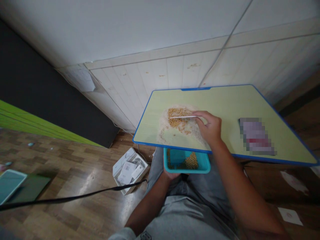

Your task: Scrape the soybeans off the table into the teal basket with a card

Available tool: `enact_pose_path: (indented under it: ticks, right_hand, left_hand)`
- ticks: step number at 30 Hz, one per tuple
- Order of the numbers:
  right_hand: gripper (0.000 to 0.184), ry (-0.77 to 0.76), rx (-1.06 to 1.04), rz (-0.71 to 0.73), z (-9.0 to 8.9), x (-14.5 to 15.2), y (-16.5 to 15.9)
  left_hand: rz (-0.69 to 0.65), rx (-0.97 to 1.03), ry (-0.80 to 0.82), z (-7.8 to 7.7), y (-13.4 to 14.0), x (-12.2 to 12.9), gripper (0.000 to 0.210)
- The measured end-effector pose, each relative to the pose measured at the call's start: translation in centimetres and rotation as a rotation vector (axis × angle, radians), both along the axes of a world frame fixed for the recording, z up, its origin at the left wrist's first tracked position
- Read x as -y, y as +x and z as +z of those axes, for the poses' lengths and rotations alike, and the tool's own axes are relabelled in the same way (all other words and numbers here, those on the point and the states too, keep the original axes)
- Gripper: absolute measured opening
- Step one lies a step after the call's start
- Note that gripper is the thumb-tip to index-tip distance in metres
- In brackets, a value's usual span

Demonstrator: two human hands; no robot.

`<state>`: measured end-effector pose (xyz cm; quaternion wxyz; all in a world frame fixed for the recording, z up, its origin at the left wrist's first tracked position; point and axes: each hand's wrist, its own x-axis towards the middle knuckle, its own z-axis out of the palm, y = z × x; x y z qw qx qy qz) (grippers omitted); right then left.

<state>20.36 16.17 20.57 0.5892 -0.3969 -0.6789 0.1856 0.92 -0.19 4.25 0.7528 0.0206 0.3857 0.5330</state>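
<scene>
Over the folding table point(227, 103), my right hand point(209, 127) pinches a thin, flat white piece point(182, 117), seen edge-on; its exact kind is unclear. It lies across a heap of yellow soybeans point(174, 122). Fine pale grains, like rice, point(163, 124) spread around the beans. Below the table's near edge, my left hand point(171, 174) grips a teal plastic tray point(205, 168) from beneath at its left side, over my lap. Soybeans point(192, 161) lie in the tray, mostly toward its right; the table edge hides its far part.
A blurred-out flat object point(256, 136) lies on the table's right side. On the wooden floor at left stands an open white box point(131, 170) with papers and cables. A black strap point(75, 196) crosses the lower left. The white panelled wall point(155, 73) borders the table's far side.
</scene>
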Motion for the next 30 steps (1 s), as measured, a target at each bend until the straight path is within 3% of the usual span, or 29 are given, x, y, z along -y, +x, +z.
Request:
enact_pose_path:
  ticks: [4, 9, 16, 20, 25, 30]
  right_hand:
    - [0.029, -0.001, 0.086, 0.116, 0.1, -0.3, -0.1]
    - [0.029, 0.026, 0.125, 0.146, 0.0, -0.1, 1.1]
    - [0.012, 0.036, -0.031, -0.109, -0.4, 0.7, 2.2]
    - [0.019, 0.039, -0.167, -0.257, -0.8, 0.5, 2.0]
    - [0.022, -0.004, -0.222, -0.277, -1.6, -0.1, 1.9]
    - [0.021, -0.06, -0.151, -0.234, -1.9, -0.3, 1.8]
  left_hand:
    - [0.007, -0.037, -0.017, 0.4, -0.1, 0.0, 0.052]
    - [0.014, -0.052, -0.052, 1.4, 0.1, 0.0, 0.057]
    - [0.016, -0.076, -0.025, 1.9, 0.3, 0.1, 0.049]
    - [-0.005, -0.078, -0.004, 2.1, 0.4, 0.0, 0.047]
    - [-0.015, 0.029, -0.036, 2.4, 0.4, -0.1, 0.072]
    - [-0.046, -0.058, 0.033, 1.7, 0.2, 0.0, 0.054]
